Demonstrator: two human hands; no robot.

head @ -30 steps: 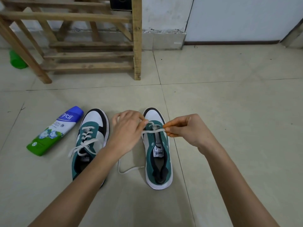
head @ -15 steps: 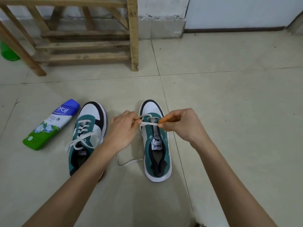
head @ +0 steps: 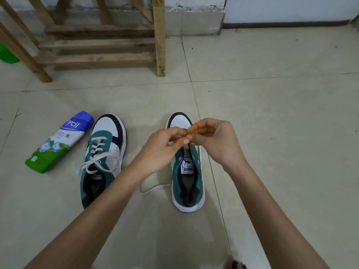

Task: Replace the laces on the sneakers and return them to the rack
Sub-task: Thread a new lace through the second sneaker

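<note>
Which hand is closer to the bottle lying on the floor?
Left. The left hand is over the front of the unlaced shoe, on the side toward the bottle; the right hand is on its far side.

A blue-capped green bottle (head: 58, 141) lies on the tiled floor (head: 272, 113) — a green object (head: 7, 55) at far left.

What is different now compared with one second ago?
The left hand and right hand, apart before with the lace stretched between them, have met over the unlaced sneaker, fingertips touching. The lace's loose end on the floor, the laced sneaker, bottle and rack stayed put.
</note>
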